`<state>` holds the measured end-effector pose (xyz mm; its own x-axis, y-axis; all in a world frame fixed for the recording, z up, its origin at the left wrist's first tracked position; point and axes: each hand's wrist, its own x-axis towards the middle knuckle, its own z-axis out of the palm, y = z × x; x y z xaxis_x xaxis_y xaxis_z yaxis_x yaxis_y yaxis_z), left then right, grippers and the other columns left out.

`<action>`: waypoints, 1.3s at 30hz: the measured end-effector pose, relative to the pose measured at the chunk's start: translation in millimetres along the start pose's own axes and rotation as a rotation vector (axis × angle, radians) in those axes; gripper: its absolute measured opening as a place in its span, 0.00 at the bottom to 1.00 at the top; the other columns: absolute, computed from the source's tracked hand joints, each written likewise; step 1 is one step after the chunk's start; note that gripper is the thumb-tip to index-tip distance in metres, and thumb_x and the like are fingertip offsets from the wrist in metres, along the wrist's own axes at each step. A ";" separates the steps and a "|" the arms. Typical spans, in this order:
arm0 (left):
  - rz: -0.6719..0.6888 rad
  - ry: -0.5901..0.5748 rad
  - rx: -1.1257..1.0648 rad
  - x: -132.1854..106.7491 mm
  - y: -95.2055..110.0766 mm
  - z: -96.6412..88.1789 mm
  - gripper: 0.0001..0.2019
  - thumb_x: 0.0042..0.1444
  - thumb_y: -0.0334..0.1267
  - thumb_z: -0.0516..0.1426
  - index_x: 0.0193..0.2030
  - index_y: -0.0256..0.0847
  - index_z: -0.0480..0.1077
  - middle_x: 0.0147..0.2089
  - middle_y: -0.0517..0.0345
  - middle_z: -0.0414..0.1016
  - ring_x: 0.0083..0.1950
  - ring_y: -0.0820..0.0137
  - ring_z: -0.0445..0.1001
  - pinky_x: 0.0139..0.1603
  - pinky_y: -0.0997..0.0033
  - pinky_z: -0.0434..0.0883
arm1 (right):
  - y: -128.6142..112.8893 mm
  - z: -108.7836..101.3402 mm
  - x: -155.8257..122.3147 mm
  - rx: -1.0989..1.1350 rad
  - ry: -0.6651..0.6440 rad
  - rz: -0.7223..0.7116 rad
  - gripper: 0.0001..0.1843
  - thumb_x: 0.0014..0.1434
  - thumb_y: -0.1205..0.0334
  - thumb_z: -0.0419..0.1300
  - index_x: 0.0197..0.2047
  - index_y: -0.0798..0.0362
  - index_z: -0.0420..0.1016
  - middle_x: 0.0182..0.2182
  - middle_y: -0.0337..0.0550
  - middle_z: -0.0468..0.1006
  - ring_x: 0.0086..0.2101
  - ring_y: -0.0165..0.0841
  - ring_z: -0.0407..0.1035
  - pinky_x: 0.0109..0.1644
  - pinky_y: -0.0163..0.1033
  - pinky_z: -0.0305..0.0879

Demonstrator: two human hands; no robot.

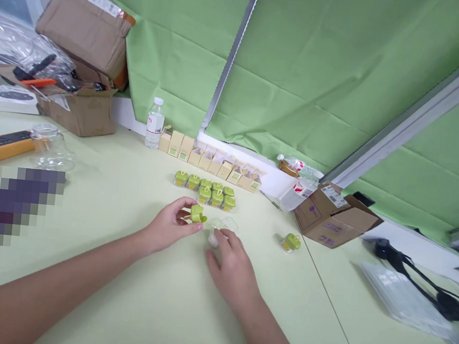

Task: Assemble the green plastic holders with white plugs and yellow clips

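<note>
My left hand [171, 225] pinches a small green cap-like piece [197, 214] between thumb and fingers, just above the pale table [127, 303]. My right hand [231, 267] lies beside it, fingers curled round a small clear plastic piece [219, 229] resting on the table. Just beyond both hands stands a cluster of several small green-lidded containers [207, 190]. One more green-lidded container [291, 243] sits alone to the right.
A row of small beige cartons [210, 161] lines the wall beside a water bottle [155, 124]. Open cardboard boxes stand at back left [77, 108] and at right [330, 217]. A glass jar [51, 147] and power strip [0, 145] lie left; black cables [426, 277] lie right.
</note>
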<state>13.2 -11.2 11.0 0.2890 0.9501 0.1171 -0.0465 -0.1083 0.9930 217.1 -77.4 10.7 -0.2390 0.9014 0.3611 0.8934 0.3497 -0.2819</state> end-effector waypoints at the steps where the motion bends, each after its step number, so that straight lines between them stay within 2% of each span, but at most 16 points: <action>1: 0.002 -0.005 -0.007 -0.5 0.1 1.0 0.24 0.50 0.44 0.67 0.51 0.42 0.66 0.47 0.53 0.74 0.46 0.64 0.76 0.49 0.61 0.73 | 0.0 4.9 0.1 -0.046 -0.005 -0.004 0.25 0.61 0.69 0.56 0.61 0.51 0.66 0.54 0.55 0.71 0.51 0.48 0.69 0.51 0.54 0.72; 4: 0.003 -0.038 -0.051 -1.8 2.5 3.2 0.26 0.49 0.43 0.68 0.53 0.42 0.67 0.47 0.52 0.74 0.45 0.65 0.76 0.49 0.62 0.73 | -0.2 12.2 0.8 -0.052 0.004 -0.004 0.25 0.61 0.71 0.53 0.61 0.51 0.66 0.50 0.55 0.70 0.45 0.45 0.71 0.46 0.52 0.74; 6: -0.001 -0.064 -0.103 -2.4 5.5 3.1 0.25 0.49 0.42 0.68 0.53 0.41 0.68 0.48 0.52 0.74 0.46 0.65 0.76 0.50 0.63 0.73 | -1.2 9.4 1.1 0.067 0.042 0.011 0.22 0.61 0.71 0.54 0.58 0.49 0.68 0.48 0.53 0.69 0.43 0.42 0.71 0.46 0.50 0.73; 10: -0.050 -0.136 -0.228 -2.8 10.8 -0.2 0.25 0.48 0.40 0.69 0.53 0.39 0.71 0.47 0.52 0.76 0.47 0.65 0.76 0.51 0.63 0.72 | -5.7 -6.3 2.3 0.533 0.161 0.201 0.11 0.59 0.66 0.59 0.47 0.48 0.67 0.41 0.45 0.72 0.36 0.35 0.71 0.41 0.42 0.71; 13: -0.105 -0.214 -0.270 -3.8 11.4 -1.6 0.27 0.46 0.38 0.70 0.54 0.38 0.71 0.45 0.52 0.77 0.47 0.64 0.75 0.50 0.63 0.72 | -9.1 -15.7 5.0 0.935 0.172 0.324 0.13 0.59 0.60 0.63 0.44 0.47 0.63 0.36 0.40 0.75 0.34 0.33 0.71 0.38 0.38 0.69; 16: -0.092 -0.313 -0.269 -5.4 9.7 -0.5 0.26 0.48 0.36 0.70 0.55 0.39 0.72 0.47 0.51 0.77 0.48 0.64 0.74 0.49 0.62 0.72 | -11.3 -18.1 7.3 1.139 0.137 0.335 0.15 0.57 0.58 0.66 0.43 0.47 0.65 0.36 0.40 0.77 0.37 0.33 0.72 0.41 0.38 0.69; 18: -0.060 -0.354 -0.268 -6.2 8.0 0.8 0.25 0.49 0.35 0.69 0.54 0.38 0.72 0.48 0.51 0.77 0.49 0.64 0.74 0.50 0.61 0.72 | -12.2 -16.3 7.9 1.174 0.130 0.308 0.16 0.56 0.58 0.68 0.43 0.48 0.67 0.39 0.42 0.77 0.40 0.34 0.72 0.45 0.39 0.69; 21: -0.042 -0.356 -0.260 -6.3 5.3 2.0 0.24 0.50 0.36 0.69 0.54 0.38 0.72 0.48 0.50 0.77 0.49 0.63 0.74 0.52 0.59 0.72 | -13.7 -11.2 7.7 1.197 0.100 0.271 0.15 0.56 0.58 0.68 0.43 0.48 0.69 0.41 0.43 0.76 0.42 0.35 0.71 0.47 0.41 0.70; 30: -0.044 -0.391 -0.248 -5.0 0.0 3.4 0.22 0.52 0.39 0.68 0.53 0.37 0.73 0.48 0.49 0.77 0.49 0.62 0.74 0.53 0.60 0.72 | -15.9 -4.3 5.8 1.254 0.047 0.288 0.16 0.55 0.58 0.69 0.43 0.48 0.69 0.40 0.43 0.78 0.41 0.35 0.73 0.48 0.43 0.71; 34: -0.048 -0.379 -0.244 -6.0 1.6 3.8 0.22 0.51 0.40 0.68 0.53 0.36 0.74 0.47 0.49 0.78 0.50 0.60 0.74 0.53 0.58 0.72 | -14.6 -3.4 4.6 1.234 0.047 0.268 0.15 0.56 0.57 0.69 0.44 0.48 0.70 0.40 0.43 0.80 0.42 0.36 0.75 0.50 0.45 0.72; 39: -0.094 -0.369 -0.263 -9.0 8.3 5.9 0.20 0.54 0.43 0.67 0.51 0.38 0.76 0.49 0.49 0.78 0.52 0.58 0.75 0.57 0.57 0.70 | -18.2 -7.9 4.1 1.137 0.085 0.236 0.15 0.57 0.58 0.68 0.46 0.49 0.72 0.46 0.46 0.79 0.42 0.38 0.77 0.48 0.47 0.74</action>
<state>15.8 -22.4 18.3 0.6222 0.7796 0.0710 -0.2315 0.0966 0.9680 202.9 -82.2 24.3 -0.0477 0.9697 0.2398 0.0458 0.2419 -0.9692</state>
